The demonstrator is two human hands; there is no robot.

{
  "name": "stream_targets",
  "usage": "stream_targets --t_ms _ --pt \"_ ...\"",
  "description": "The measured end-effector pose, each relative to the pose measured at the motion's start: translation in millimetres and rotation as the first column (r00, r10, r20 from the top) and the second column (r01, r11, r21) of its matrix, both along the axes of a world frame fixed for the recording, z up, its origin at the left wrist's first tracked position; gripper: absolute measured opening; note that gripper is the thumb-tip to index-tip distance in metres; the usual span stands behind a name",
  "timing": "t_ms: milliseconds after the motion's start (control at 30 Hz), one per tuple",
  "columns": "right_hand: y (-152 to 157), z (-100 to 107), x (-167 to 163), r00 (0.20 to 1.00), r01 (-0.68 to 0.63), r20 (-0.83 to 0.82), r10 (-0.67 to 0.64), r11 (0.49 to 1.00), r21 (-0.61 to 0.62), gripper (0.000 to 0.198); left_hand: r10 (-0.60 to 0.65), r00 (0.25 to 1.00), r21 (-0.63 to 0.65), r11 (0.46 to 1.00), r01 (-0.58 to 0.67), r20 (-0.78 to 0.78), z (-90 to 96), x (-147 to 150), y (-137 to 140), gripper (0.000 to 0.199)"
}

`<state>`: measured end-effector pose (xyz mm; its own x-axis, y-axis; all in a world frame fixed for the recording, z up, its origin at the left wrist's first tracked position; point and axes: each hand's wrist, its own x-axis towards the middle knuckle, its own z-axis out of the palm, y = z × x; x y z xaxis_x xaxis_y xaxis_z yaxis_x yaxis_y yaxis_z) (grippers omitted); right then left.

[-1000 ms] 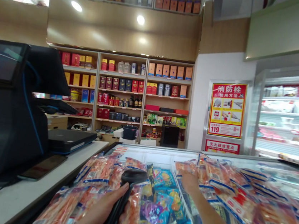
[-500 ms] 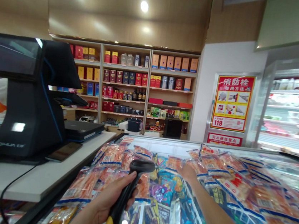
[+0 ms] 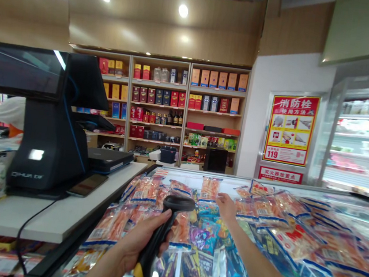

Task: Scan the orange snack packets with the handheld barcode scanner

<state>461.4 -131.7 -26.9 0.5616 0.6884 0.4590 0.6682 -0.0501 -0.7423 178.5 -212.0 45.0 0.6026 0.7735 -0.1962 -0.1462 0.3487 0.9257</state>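
Note:
My left hand [image 3: 142, 236] is wrapped round the handle of a black and yellow barcode scanner [image 3: 149, 252], its head pointing forward and to the right. Beyond it, my right hand [image 3: 227, 208] pinches the right edge of a clear packet of orange food [image 3: 210, 189], which stands roughly upright near the freezer's far side. My right fingertips are partly hidden. Similar blue-edged packets [image 3: 147, 190] lie to the left, and more orange packets [image 3: 265, 207] lie to the right. Below my hands, colourful frozen-treat wrappers [image 3: 191, 270] fill a white wire basket.
A till with a black screen [image 3: 25, 71] stands on the white counter [image 3: 42, 218] at left, with a phone [image 3: 88, 185] beside it. Shelves of boxes and bottles [image 3: 158, 95] line the back wall. A lit fridge [image 3: 366, 141] stands at right. A person's sleeve [image 3: 9, 109] shows behind the till.
My right hand has moved slightly up and left, and the packet in it stands higher and more upright. My left hand keeps hold of the scanner. The view has shifted a little left.

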Motion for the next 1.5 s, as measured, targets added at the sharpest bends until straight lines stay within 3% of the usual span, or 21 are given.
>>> stream_targets --t_ms 267,467,600,833,967,1133,1333,1500 --pt "0 6 -9 0.998 -0.002 -0.065 0.006 0.998 0.069 0.029 0.059 0.998 0.015 0.998 -0.059 -0.001 10.0 -10 -8 0.034" --pt "13 18 -41 0.957 -0.207 -0.156 0.245 0.952 0.228 0.030 0.224 0.975 0.071 0.972 -0.223 -0.009 11.4 -35 7 0.034" --pt "30 19 -80 0.929 -0.304 -0.166 0.332 0.937 0.171 0.027 0.258 0.966 0.047 0.965 -0.258 0.003 8.1 -51 15 0.033" --pt "50 17 -135 0.961 -0.257 0.114 0.250 0.965 0.045 0.035 0.334 0.943 0.058 0.941 -0.333 -0.008 8.9 -59 11 0.034" --pt "54 17 -145 0.958 -0.250 0.138 0.252 0.968 -0.031 0.036 0.319 0.948 0.079 0.945 -0.319 0.008 9.9 -57 10 0.032" --pt "40 17 -114 0.953 -0.272 0.137 0.271 0.962 -0.015 0.039 0.237 0.971 0.047 0.970 -0.237 0.012 6.9 -45 11 0.032" --pt "-7 6 -23 0.975 -0.033 0.216 0.052 0.995 -0.089 0.035 0.085 0.996 0.033 0.996 -0.086 0.028 -0.2 -10 7 0.033" --pt "-71 -7 44 0.852 0.177 0.511 -0.119 0.982 -0.067 0.030 -0.018 0.999 -0.014 1.000 0.018 0.028 -10.2 21 3 0.032"
